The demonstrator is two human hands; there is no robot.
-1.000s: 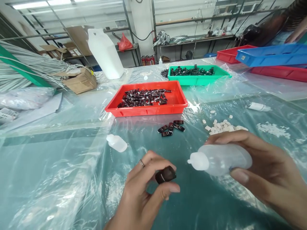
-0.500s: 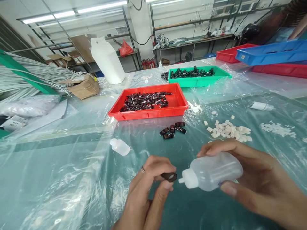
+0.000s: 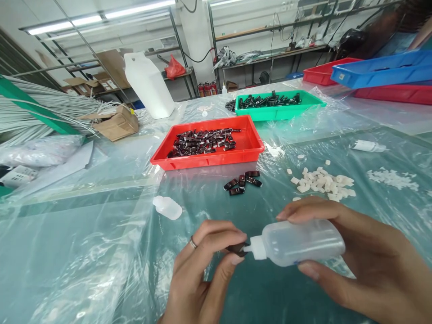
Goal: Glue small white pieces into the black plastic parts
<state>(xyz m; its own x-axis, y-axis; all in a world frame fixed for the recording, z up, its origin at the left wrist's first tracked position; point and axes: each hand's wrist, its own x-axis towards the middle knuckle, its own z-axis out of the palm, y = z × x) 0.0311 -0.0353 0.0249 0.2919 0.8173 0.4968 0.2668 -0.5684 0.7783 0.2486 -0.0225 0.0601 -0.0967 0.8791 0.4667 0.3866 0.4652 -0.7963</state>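
Observation:
Between the thumb and fingers of my left hand (image 3: 205,265) is a small dark brown hollow piece (image 3: 237,249), its open end facing right. My right hand (image 3: 357,256) grips a translucent squeeze bottle (image 3: 303,243), tipped on its side with the white nozzle (image 3: 255,248) pointing left. The nozzle tip meets the open end of the dark piece; how deep it goes in I cannot tell. Beyond my hands, several similar dark pieces (image 3: 242,182) lie on the plastic-covered table (image 3: 111,252). A heap of small cream-white pieces (image 3: 324,182) lies past my right hand.
A red tray (image 3: 205,164) of dark pieces stands ahead, a green tray (image 3: 281,113) behind it. Small bottles lie at left (image 3: 168,208) and right (image 3: 367,146). A white jug (image 3: 150,85) stands at the back left. Blue (image 3: 381,74) and red trays are stacked at far right, near a person.
My right hand has moved the squeeze bottle left and levelled it, closing the gap between nozzle and dark piece. My left hand has shifted slightly left.

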